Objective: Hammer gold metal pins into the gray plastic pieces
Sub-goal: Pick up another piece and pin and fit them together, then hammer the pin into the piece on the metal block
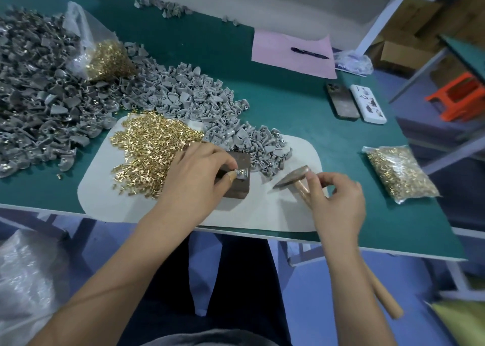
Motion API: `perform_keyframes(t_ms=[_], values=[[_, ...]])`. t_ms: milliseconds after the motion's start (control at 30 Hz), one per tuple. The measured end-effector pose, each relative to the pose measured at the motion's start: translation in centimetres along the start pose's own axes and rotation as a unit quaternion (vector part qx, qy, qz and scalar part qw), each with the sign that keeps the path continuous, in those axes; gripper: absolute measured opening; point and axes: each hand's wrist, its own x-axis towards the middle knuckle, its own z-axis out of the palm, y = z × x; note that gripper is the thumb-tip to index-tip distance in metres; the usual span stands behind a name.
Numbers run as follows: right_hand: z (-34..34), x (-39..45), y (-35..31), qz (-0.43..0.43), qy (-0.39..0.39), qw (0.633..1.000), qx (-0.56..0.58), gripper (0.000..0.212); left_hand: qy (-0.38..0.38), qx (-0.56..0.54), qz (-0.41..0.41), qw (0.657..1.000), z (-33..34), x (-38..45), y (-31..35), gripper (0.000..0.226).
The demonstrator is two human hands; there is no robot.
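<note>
My left hand pinches a gray piece on the block, pin seated (I think). My right hand grips the hammer near its head; next, a square tap. Loose pins lie left.

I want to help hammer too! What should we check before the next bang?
1. Gray piece sits on the dark block: ok.
2. Left hand steadies that piece with its fingertips: ok.
3. Gold pin standing straight in the piece: cannot tell, too small.
4. Right hand has a firm grip on the hammer: not ok, it only pinches the handle near the head.
5. Left fingers clear of the strike spot: not ok, they touch the piece.
6. More loose gold pins within reach: ok.
</note>
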Motion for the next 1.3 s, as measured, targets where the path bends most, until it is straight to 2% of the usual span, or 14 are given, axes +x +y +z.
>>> perform_keyframes(t_ms=[100,233,367,433,533,600,700,800,867,967,1100,1133,1233,1300], values=[[-0.1,-0.1,1.3,-0.027,-0.035,0.999,-0.013,0.017,0.000,0.004,0.000,1.000,0.0,0.0,0.0,0.014],[0.2,-0.3,1.6,-0.036,-0.128,0.984,-0.120,0.028,0.003,0.014,0.005,1.000,-0.1,0.0,0.0,0.012],[0.3,-0.1,-0.1,-0.060,-0.167,0.963,-0.205,0.039,-0.005,0.029,0.008,1.000,-0.3,0.2,0.1,0.010],[0.1,-0.1,-0.9,-0.062,-0.182,0.969,-0.156,0.039,-0.007,0.031,0.010,0.999,-0.4,0.2,0.1,0.010],[-0.4,-0.5,-2.3,-0.080,-0.206,0.974,0.042,0.023,-0.008,0.029,0.007,1.000,-0.8,0.2,0.0,0.011],[-0.8,-0.5,-3.6,-0.087,-0.247,0.958,0.116,0.021,-0.014,0.027,-0.001,1.000,-0.9,0.2,0.0,0.012],[-0.9,-0.3,-5.3,-0.115,-0.316,0.929,0.155,0.016,-0.014,0.024,-0.004,1.000,-0.8,0.2,0.1,0.012],[-0.8,-0.1,-6.5,-0.160,-0.303,0.934,0.107,0.017,-0.002,0.010,-0.005,1.000,-0.6,0.1,0.1,0.012],[-0.7,0.0,-7.2,-0.187,-0.299,0.936,0.016,0.023,0.008,-0.001,-0.009,1.000,-0.5,0.1,0.1,0.012],[-0.6,0.3,-7.4,-0.261,-0.219,0.933,-0.117,0.032,0.017,-0.015,-0.014,1.000,-0.7,0.2,0.1,0.010],[-0.7,-0.7,-8.4,-0.283,-0.114,0.950,-0.066,0.029,0.006,0.006,-0.012,1.000,-0.9,0.4,0.1,0.012],[-0.5,-1.1,-8.5,-0.294,-0.109,0.947,-0.072,0.028,0.006,0.013,-0.009,1.000,-0.9,0.4,0.1,0.012],[0.3,-1.8,-8.5,-0.289,-0.197,0.922,-0.164,0.039,0.008,0.024,-0.001,1.000,-0.9,0.5,0.1,0.013],[0.2,-2.0,-8.5,-0.275,-0.173,0.935,-0.143,0.042,0.010,0.026,0.002,1.000,-0.9,0.5,0.0,0.013]])
